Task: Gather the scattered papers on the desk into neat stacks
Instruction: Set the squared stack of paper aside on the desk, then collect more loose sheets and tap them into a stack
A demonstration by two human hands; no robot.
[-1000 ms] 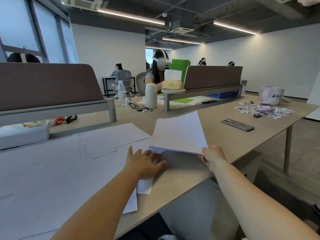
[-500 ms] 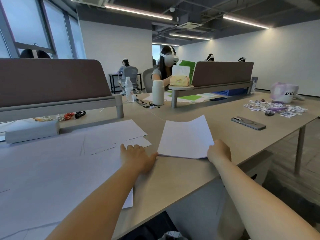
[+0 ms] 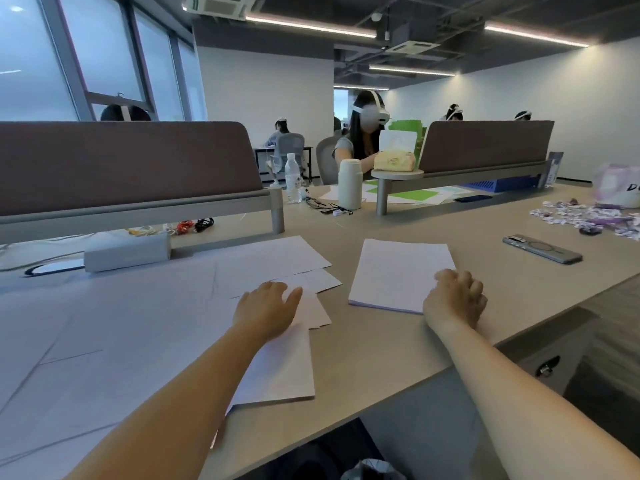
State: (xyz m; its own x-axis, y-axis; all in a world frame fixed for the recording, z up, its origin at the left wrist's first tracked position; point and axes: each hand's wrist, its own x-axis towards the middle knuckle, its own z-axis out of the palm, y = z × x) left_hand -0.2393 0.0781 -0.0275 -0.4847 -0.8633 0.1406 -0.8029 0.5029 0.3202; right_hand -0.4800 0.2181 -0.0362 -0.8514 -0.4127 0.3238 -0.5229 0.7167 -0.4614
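A neat stack of white paper (image 3: 398, 271) lies flat on the beige desk (image 3: 381, 348), right of centre. My right hand (image 3: 453, 299) sits on the stack's near right corner, with its fingers curled over the edge. Many loose white sheets (image 3: 138, 334) overlap across the left half of the desk. On their right edge my left hand (image 3: 268, 311) rests flat, fingers straight, pressing on a few fanned sheets (image 3: 311, 306). One more sheet (image 3: 280, 368) sticks out toward the desk's front edge, partly under my left forearm.
A grey phone (image 3: 542, 249) lies right of the stack, with small torn paper scraps (image 3: 585, 216) beyond it. A grey box (image 3: 126, 251) stands under the brown divider (image 3: 128, 168). A white flask (image 3: 349, 183) and a water bottle (image 3: 293, 178) stand further back. People sit at desks behind.
The stack, held tilted above the desk a second ago, now lies flat to the right. My left hand has shifted left onto the loose sheets.
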